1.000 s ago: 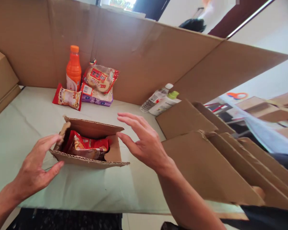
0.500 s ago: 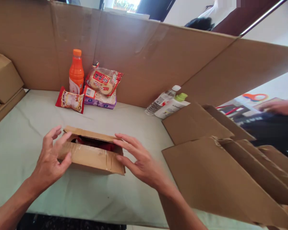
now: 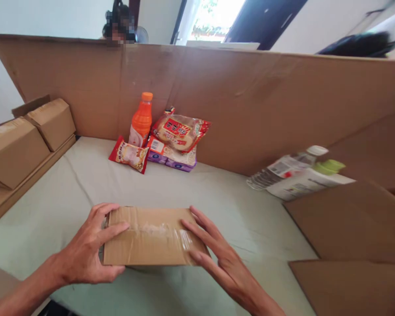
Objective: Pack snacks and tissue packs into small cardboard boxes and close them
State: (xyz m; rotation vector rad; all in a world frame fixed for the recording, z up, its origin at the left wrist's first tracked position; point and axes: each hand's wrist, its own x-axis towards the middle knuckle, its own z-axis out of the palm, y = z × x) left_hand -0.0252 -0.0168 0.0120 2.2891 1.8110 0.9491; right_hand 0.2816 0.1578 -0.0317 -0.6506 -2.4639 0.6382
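Observation:
A small cardboard box [image 3: 151, 237] with clear tape across its top stands on the cloth in front of me, its top flaps shut. My left hand [image 3: 95, 245] grips the left end, with the thumb at the front edge and the fingers over the top and back. At the right end, my right hand [image 3: 217, 254] holds the box between its thumb and outstretched fingers, the fingertips on the top and far corner. What lies inside the box is hidden now.
Behind the box are an orange drink bottle [image 3: 141, 120], a red snack packet [image 3: 130, 155], a rice cracker bag [image 3: 179, 131] and a purple pack [image 3: 181, 164]. Further right lean a clear water bottle [image 3: 283, 169] and flat cardboard [image 3: 342, 224]. Boxes [image 3: 16, 149] stand left, before a cardboard wall [image 3: 250, 96].
The box's top opening has been covered by its flaps, hiding the red contents. Both hands have closed in on its ends. The view has swung left.

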